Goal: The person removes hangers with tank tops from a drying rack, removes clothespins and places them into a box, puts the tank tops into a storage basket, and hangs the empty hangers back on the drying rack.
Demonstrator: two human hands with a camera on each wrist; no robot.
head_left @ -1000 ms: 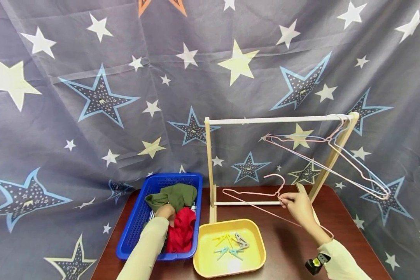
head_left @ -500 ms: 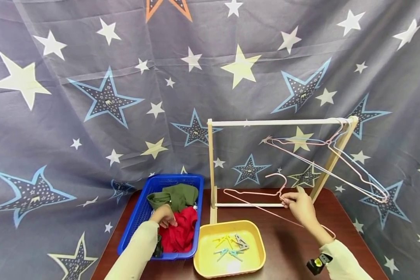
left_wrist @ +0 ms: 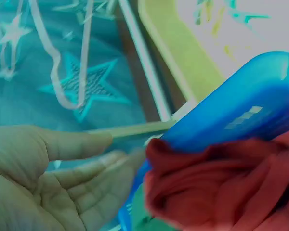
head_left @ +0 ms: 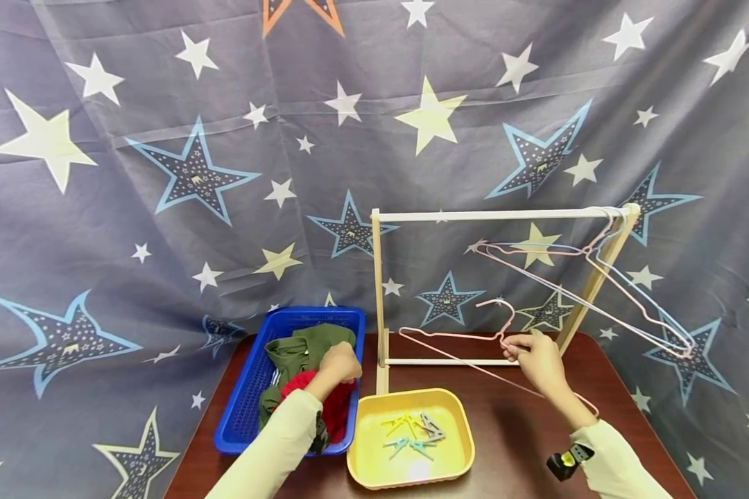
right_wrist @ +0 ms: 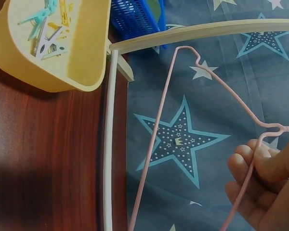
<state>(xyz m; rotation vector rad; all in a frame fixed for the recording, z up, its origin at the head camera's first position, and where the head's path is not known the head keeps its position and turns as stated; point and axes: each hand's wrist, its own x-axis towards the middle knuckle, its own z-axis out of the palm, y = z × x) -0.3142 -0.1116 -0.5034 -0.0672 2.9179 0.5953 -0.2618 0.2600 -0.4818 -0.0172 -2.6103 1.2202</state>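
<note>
In the head view my left hand [head_left: 340, 362] is above the right side of the blue basket [head_left: 363, 326], over a red garment [head_left: 333, 409]. The left wrist view shows its thumb and fingers apart, holding nothing, with fingertips close to the red cloth [left_wrist: 207, 183]; whether they touch it I cannot tell. Olive-green clothing [head_left: 290, 357] lies in the basket too. With thumb and fingers my right hand [head_left: 539, 364] pinches a pink clothes hanger [head_left: 449, 335] just below its hook, in front of the rack. The right wrist view shows the hanger [right_wrist: 156, 130] bare.
A wooden drying rack [head_left: 377, 291] stands behind, with a pink hanger [head_left: 630, 294] and a blue hanger [head_left: 655, 305] at its top bar's right end. The yellow tray [head_left: 465, 443] holds several clothespins [head_left: 415, 440] beside the basket. A star-patterned curtain [head_left: 324, 263] backs the brown table [head_left: 493, 450].
My left hand has moved right within the basket, from the olive cloth over the red garment to the basket's right side. The red cloth has shifted. My right hand keeps holding the hanger, nearly still.
</note>
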